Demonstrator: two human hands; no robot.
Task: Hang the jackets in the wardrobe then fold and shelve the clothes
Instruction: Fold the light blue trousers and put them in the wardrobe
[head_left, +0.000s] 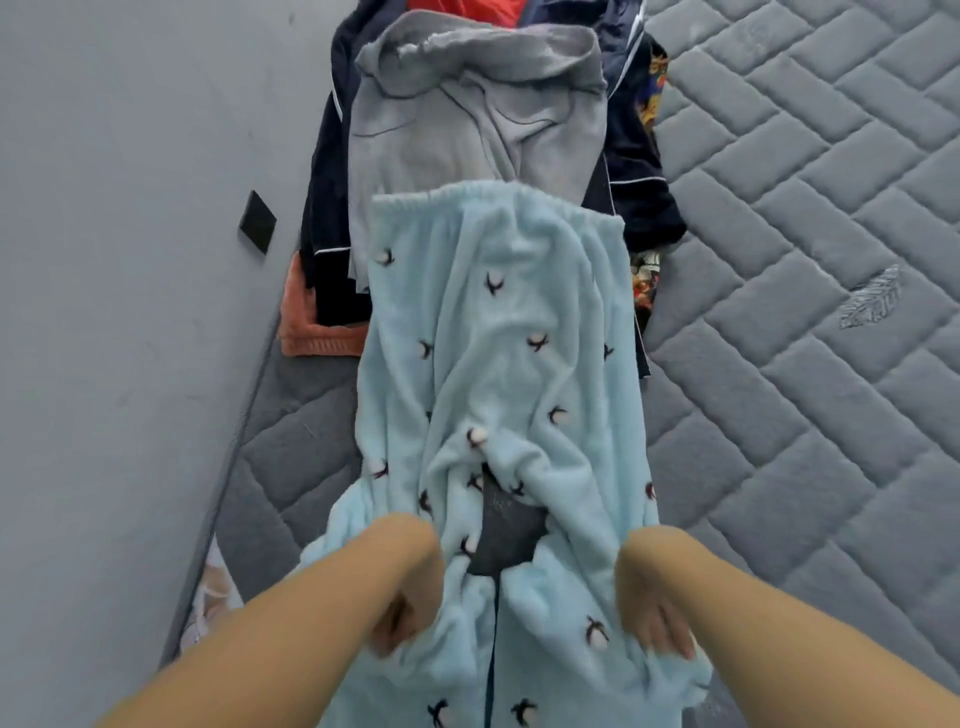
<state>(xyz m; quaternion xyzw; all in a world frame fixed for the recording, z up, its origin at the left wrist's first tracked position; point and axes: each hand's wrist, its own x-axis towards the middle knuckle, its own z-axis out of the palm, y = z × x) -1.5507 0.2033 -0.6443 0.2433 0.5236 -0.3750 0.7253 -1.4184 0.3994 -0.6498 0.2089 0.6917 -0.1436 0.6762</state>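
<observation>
Light blue fleece trousers (498, 332) with small dark bird prints lie lengthwise on the grey quilted mattress (810, 291), waistband at the far end. My left hand (410, 608) grips the left leg's fabric with curled fingers. My right hand (654, 608) clutches the right leg, fingers bent into the fleece. Beyond the waistband lies a grey sweatshirt (467, 124) on top of a pile of clothes.
The pile holds a dark navy garment (639, 182), a red piece (467, 10), an orange cloth (306, 327) and a colourful printed item (652, 93). A grey wall (130, 260) with a black switch plate (257, 227) runs along the left.
</observation>
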